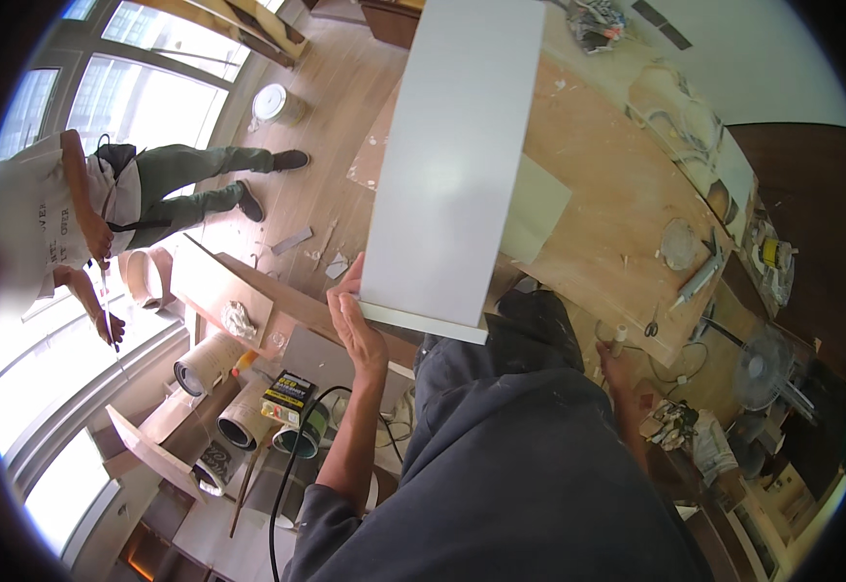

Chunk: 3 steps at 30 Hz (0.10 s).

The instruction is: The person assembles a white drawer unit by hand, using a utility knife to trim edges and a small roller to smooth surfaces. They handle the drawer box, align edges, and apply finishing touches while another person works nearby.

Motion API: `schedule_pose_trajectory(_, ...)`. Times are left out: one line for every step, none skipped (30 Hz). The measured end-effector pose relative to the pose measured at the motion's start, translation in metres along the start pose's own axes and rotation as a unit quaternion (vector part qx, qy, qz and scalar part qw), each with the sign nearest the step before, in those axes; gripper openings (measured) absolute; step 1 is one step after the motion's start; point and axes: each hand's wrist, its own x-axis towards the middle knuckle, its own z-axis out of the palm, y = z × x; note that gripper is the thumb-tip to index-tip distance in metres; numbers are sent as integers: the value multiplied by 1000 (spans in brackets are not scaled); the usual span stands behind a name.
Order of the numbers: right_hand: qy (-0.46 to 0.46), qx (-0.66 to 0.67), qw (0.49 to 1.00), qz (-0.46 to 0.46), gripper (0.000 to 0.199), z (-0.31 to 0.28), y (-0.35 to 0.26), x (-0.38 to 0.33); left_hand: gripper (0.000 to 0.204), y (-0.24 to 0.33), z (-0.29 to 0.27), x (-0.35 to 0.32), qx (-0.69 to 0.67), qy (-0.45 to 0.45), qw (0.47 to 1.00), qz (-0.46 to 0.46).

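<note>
A long white panel (pixel 452 165) stretches away from my body over the workbench, with a pale strip (pixel 423 323) along its near end. My left hand (pixel 356 325) grips the near left corner, its fingers bent around the edge. Low at my right side, my right hand (pixel 613 361) is closed around a small pale cylinder (pixel 620 333), whose kind I cannot make out. Under the white panel lie a wooden board (pixel 627 184) and a pale sheet (pixel 536 209). On the wooden board rest a utility knife (pixel 699 281) and scissors (pixel 651 328).
Another person (pixel 83 209) stands at the left by the windows, holding something thin. Rolls (pixel 211 364), a tin (pixel 302 432) and a black cable (pixel 287 475) crowd the lower left. A white bucket (pixel 277 104) stands on the floor; a fan (pixel 764 369) is at the right.
</note>
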Motion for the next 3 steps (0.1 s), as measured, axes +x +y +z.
schedule_pose_trajectory(-3,8,1000,8,36,5,7,-1,46,-1,2,1,-4,6,1000,2)
schedule_pose_trajectory(4,5,1000,15,35,10,13,-3,47,-2,4,1,11,15,1000,10)
schedule_pose_trajectory(12,1,1000,22,34,13,21,-6,48,-4,7,1,25,26,999,18)
